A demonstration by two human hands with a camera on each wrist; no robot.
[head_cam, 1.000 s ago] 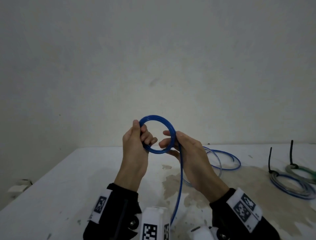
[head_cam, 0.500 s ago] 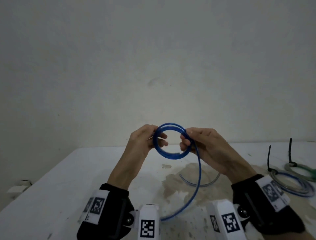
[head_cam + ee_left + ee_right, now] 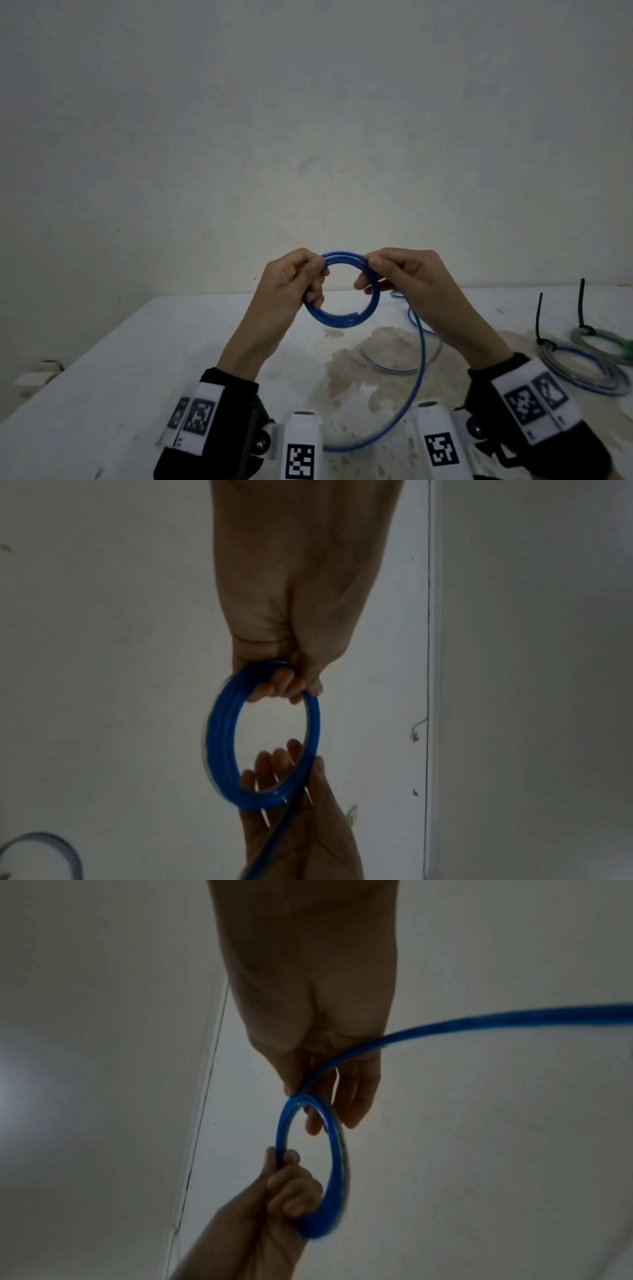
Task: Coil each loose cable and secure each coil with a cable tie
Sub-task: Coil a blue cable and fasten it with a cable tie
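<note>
A blue cable coil (image 3: 337, 317) of a few turns is held up in the air above the white table (image 3: 137, 359). My left hand (image 3: 301, 277) grips the coil's left side, fingers curled through the ring (image 3: 222, 739). My right hand (image 3: 380, 270) pinches the coil's upper right side between thumb and fingers. The cable's loose tail (image 3: 416, 387) runs from the right hand down to the table and curves back toward me; it crosses the right wrist view (image 3: 479, 1023).
Two coiled cables lie at the table's right: one blue-grey (image 3: 579, 370), one grey-green (image 3: 603, 342), each bound with a black cable tie (image 3: 539, 318) sticking up. A stained patch (image 3: 359, 373) marks the table's middle. A plain wall stands behind.
Both hands have turned palm-down and risen a little with the coil. The coil has gained a wrap, and the loose tail on the table has shortened and swung toward me.
</note>
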